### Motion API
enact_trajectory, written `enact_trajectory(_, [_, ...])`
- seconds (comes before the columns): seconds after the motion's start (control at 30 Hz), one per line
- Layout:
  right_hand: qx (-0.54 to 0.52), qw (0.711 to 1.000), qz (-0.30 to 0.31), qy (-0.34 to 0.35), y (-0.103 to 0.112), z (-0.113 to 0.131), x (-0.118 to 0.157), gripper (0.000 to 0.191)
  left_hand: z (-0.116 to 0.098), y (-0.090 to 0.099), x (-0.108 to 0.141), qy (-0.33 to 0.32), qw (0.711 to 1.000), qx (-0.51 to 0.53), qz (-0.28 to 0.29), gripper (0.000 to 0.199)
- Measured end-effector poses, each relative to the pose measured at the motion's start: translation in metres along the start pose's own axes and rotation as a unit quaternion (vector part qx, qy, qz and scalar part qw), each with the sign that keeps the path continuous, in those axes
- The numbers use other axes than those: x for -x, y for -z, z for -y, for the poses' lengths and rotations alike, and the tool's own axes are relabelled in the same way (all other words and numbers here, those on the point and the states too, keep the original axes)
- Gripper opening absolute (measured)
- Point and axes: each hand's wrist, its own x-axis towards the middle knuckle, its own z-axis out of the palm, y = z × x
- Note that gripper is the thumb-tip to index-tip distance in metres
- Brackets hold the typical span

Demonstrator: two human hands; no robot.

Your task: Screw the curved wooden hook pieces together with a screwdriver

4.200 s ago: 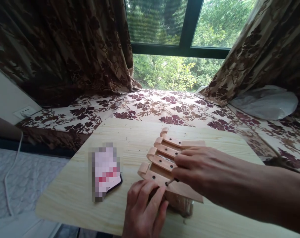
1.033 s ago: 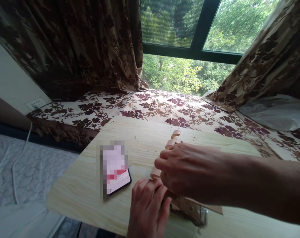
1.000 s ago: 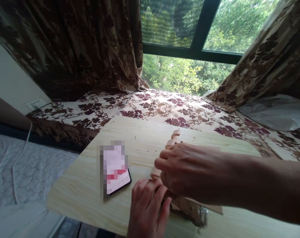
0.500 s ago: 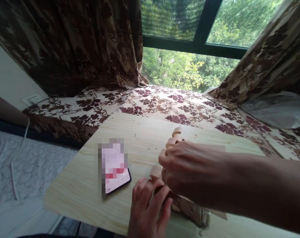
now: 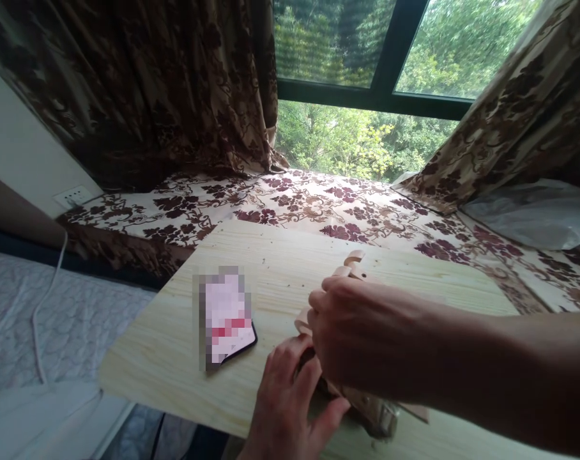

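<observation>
A tan piece with a row of curled tabs (image 5: 354, 257) lies on the pale wood-grain table, mostly covered by my hands. My right hand (image 5: 340, 322) is closed over its middle, knuckles up; whatever is inside its fingers is hidden. Beside it, nearer to me, my left hand (image 5: 290, 390) has bent fingers on the piece's near end, with the thumb stretched out to the right. Under my right forearm sticks out a brown, shiny, crumpled-looking thing (image 5: 379, 415); its kind is unclear. Near it shows the corner of a flat brown piece (image 5: 417, 412).
A phone (image 5: 230, 332) with a blurred-out screen lies left of my hands on the table (image 5: 175, 364). Small dark specks dot the tabletop. Beyond is a window ledge with flowered cloth (image 5: 299, 198), with a clear plastic bag (image 5: 534, 214) at right. A white cable (image 5: 48, 313) hangs at left.
My left thumb has stretched out further right, and the left hand has shifted slightly right. My right fist has moved a little over the tabs, covering more of them. The view has shifted slightly.
</observation>
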Motion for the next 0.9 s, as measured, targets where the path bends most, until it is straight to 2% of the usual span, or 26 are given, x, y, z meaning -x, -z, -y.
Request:
enact_trajectory(0.1, [0.01,0.999,0.023,0.033,-0.001,-0.001,-0.001,0.032,0.0,-0.002,0.001,0.012,1.0,0.011,-0.001,0.034])
enact_trajectory(0.2, [-0.018,0.999,0.025,0.032,0.0,-0.012,-0.002,0.029,0.0,-0.003,0.002,0.025,0.999,0.025,0.005,0.032])
enact_trajectory(0.37, [-0.097,0.99,0.077,-0.071,0.001,-0.029,-0.001,0.018,0.0,-0.004,0.003,0.015,0.999,0.035,-0.007,0.032])
enact_trajectory(0.47, [-0.114,0.986,0.064,-0.104,0.001,-0.027,0.001,0.012,-0.001,-0.005,0.002,0.018,0.999,0.032,-0.013,0.034])
enact_trajectory(0.53, [-0.093,0.991,0.035,-0.085,0.003,-0.02,0.002,0.013,-0.003,-0.006,0.002,0.035,0.999,0.028,-0.004,0.034])
enact_trajectory(0.63, [-0.029,0.999,0.001,-0.015,0.004,-0.008,0.003,0.017,-0.006,-0.006,0.001,0.052,0.999,0.012,-0.012,0.032])
enact_trajectory(0.73, [0.011,0.998,0.044,0.034,0.002,-0.002,0.003,0.022,-0.007,-0.006,0.0,0.038,0.999,0.005,-0.028,0.03])
enact_trajectory(0.8, [-0.014,0.997,0.071,0.035,0.001,-0.003,0.003,0.023,-0.007,-0.006,0.0,0.038,0.999,0.01,-0.018,0.031])
enact_trajectory(0.9, [-0.073,0.995,0.07,0.012,0.004,-0.013,0.002,0.022,-0.006,-0.006,0.002,0.052,0.999,0.014,0.008,0.034])
